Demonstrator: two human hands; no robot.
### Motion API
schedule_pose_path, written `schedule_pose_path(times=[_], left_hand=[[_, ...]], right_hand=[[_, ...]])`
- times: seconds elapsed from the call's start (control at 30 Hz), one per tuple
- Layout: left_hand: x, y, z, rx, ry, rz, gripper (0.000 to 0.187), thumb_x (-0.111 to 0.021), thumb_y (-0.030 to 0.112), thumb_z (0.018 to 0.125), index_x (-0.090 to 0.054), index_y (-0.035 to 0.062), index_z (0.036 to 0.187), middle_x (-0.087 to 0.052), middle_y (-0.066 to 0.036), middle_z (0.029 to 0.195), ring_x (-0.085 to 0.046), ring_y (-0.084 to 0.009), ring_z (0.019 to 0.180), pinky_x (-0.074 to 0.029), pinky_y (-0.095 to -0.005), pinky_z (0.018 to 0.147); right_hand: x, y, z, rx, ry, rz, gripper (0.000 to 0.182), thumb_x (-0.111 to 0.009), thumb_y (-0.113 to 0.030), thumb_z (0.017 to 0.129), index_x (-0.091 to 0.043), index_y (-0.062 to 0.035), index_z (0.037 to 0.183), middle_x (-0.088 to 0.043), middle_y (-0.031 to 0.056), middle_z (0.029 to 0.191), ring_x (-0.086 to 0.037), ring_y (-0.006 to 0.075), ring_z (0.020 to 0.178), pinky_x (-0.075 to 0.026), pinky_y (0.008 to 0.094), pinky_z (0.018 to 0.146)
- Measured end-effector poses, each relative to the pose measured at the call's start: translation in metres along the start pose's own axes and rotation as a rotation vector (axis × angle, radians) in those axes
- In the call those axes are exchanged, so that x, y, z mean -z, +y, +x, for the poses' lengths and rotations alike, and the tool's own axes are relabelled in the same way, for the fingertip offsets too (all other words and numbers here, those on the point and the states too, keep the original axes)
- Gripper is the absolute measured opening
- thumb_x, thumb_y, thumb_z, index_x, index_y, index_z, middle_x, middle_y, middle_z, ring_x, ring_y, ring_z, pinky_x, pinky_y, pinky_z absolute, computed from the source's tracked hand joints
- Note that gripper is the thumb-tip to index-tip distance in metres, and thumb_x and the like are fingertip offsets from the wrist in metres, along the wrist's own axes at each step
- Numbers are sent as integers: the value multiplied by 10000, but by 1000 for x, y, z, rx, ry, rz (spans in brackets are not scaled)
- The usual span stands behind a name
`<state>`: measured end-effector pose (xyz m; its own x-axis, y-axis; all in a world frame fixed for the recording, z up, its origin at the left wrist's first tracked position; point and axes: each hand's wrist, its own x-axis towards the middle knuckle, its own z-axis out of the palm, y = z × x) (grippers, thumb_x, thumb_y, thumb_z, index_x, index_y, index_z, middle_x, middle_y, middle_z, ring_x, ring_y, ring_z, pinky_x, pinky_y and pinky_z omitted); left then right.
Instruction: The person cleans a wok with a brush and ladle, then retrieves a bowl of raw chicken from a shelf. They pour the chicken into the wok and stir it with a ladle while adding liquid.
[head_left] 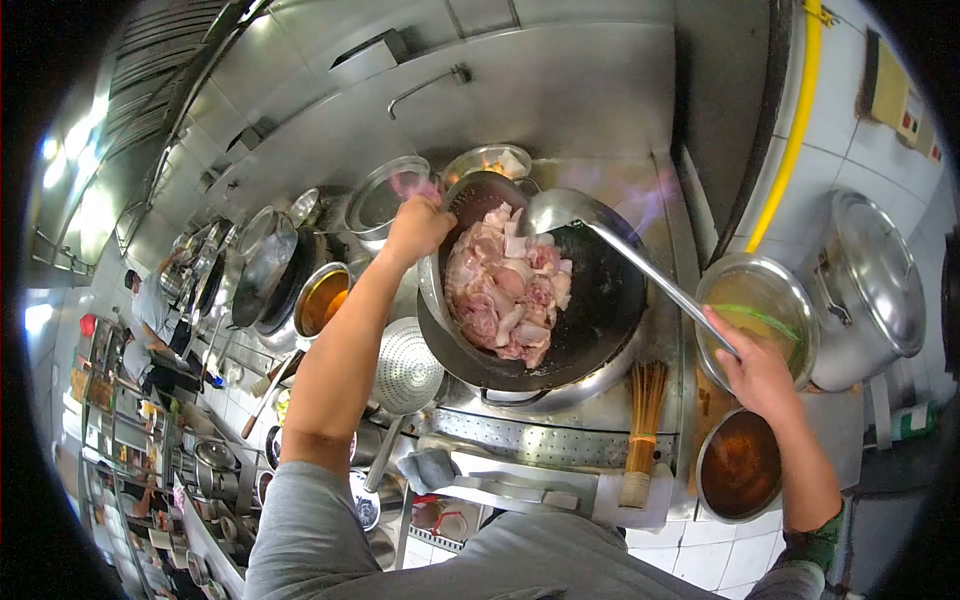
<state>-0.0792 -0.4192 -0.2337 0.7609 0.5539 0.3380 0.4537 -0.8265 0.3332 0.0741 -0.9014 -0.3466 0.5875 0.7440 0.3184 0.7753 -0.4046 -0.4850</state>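
Note:
My left hand [420,228] is closed on the rim of a metal basin [432,290], tipped over the left side of a black wok [605,295]. A pile of raw meat pieces [505,285], pale-skinned and pink, lies at the basin's mouth and spreads into the wok. My right hand [755,370] grips the end of a long-handled ladle [650,268]. The ladle's bowl rests near the wok's far side, touching or very close to the meat. A pinkish patch beside my left fingers is too blurred to name.
Bluish flame flickers behind the wok. A perforated skimmer [408,365] lies left, a bamboo brush [643,425] in front. To the right stand a bowl of yellowish liquid [760,300], a bowl of brown sauce [740,465] and a lidded pot [875,290]. Other people work far left.

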Motion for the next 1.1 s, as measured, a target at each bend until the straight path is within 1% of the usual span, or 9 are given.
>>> schedule_pose_path(times=[0.1, 0.2, 0.4, 0.5, 0.7, 0.8, 0.9, 1.0, 1.1], left_hand=[[4, 9, 1, 51, -41, 32, 319, -657, 250, 776, -678, -45, 893, -662, -299, 880, -665, -412, 905, -509, -449, 837], [-2, 6, 4, -118, 68, 48, 308, -654, 237, 783, -683, -43, 907, -661, -296, 870, -659, -418, 910, -505, -457, 843], [9, 33, 1, -105, 11, 132, 289, -647, 215, 784, -697, -11, 957, -671, -267, 933, -644, -434, 933, -503, -468, 856], [12, 41, -3, -82, 27, 191, 273, -649, 206, 782, -702, 1, 954, -669, -266, 923, -645, -433, 925, -504, -474, 852], [14, 40, -5, -98, 25, 201, 263, -650, 200, 777, -709, 6, 945, -665, -265, 893, -643, -433, 910, -506, -479, 838], [10, 26, 0, -133, 42, 165, 272, -643, 195, 796, -695, -2, 978, -647, -275, 809, -666, -415, 812, -509, -448, 786], [14, 29, -2, -178, 40, 184, 260, -650, 200, 778, -712, 15, 949, -668, -259, 879, -647, -433, 890, -507, -478, 832], [17, 31, 1, -111, -9, 198, 254, -650, 201, 780, -706, 6, 934, -672, -254, 891, -647, -434, 892, -505, -483, 833], [15, 30, 0, -122, 24, 179, 245, -652, 202, 782, -698, 0, 913, -671, -256, 900, -645, -430, 903, -501, -488, 838]], right_hand=[[-11, -9, 16, 22, -8, -11, 609, -586, -133, 913, -416, -362, 1451, -651, 211, 1045, -632, 409, 941, -507, 485, 834], [-15, -23, 31, -7, -48, 45, 609, -590, -109, 915, -425, -345, 1451, -645, 215, 1106, -618, 411, 972, -499, 458, 857], [-30, -29, 51, -16, -72, 43, 618, -596, -116, 911, -418, -355, 1453, -648, 225, 1030, -624, 417, 902, -507, 469, 804], [-40, -20, 55, 40, -56, 23, 628, -593, -119, 917, -400, -370, 1459, -649, 227, 1010, -624, 421, 884, -505, 480, 795], [-35, -23, 53, -141, -185, 57, 611, -576, -104, 928, -415, -381, 1448, -646, 239, 1026, -623, 428, 908, -500, 481, 807], [-36, -4, 43, -95, -140, 43, 603, -570, -150, 929, -393, -380, 1458, -652, 244, 922, -633, 444, 843, -508, 517, 789], [-30, 7, 32, -67, -100, -7, 587, -573, -145, 926, -419, -370, 1446, -656, 251, 959, -629, 457, 875, -503, 522, 813], [-21, 3, 24, -185, -201, 32, 584, -574, -135, 922, -430, -364, 1439, -649, 264, 1012, -621, 459, 918, -493, 523, 844], [-35, 15, 17, -150, -158, 72, 599, -576, -124, 917, -423, -367, 1442, -649, 259, 1027, -614, 458, 939, -487, 521, 864]])
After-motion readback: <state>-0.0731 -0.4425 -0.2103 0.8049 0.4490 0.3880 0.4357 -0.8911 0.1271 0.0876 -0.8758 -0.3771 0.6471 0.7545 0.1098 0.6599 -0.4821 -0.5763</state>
